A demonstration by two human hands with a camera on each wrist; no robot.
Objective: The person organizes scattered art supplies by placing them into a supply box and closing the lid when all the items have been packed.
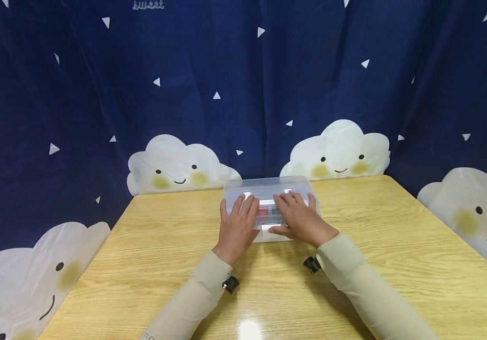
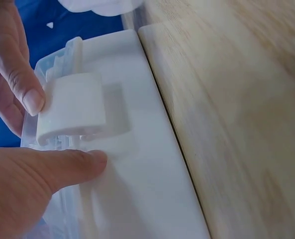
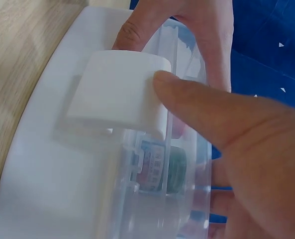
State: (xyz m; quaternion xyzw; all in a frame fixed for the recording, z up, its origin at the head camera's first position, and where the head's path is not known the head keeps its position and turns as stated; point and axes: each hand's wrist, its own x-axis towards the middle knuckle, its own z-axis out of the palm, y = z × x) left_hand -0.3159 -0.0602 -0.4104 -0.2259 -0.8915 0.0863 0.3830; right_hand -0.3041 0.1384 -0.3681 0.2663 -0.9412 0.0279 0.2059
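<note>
A plastic storage box (image 1: 270, 185) with a translucent lid lies on the table, its white front latch (image 3: 120, 92) facing me. My left hand (image 1: 235, 231) rests on the left half of the lid, fingers spread forward. Its thumb (image 2: 80, 167) lies at the box's front beside the latch. Over the right half, my right hand (image 1: 304, 221) lies with fingers on the lid and its thumb (image 3: 189, 102) touching the latch's edge. The latch stands out from the front wall. Through the plastic show a red item (image 1: 262, 211), a green item (image 3: 176, 169) and a printed label (image 3: 151, 167).
The wooden table (image 1: 166, 236) extends on both sides of the box and in front of it. A dark blue curtain (image 1: 243, 61) with white triangles and smiling clouds hangs behind the table and along its sides. Small black devices (image 1: 230, 284) sit at both wrists.
</note>
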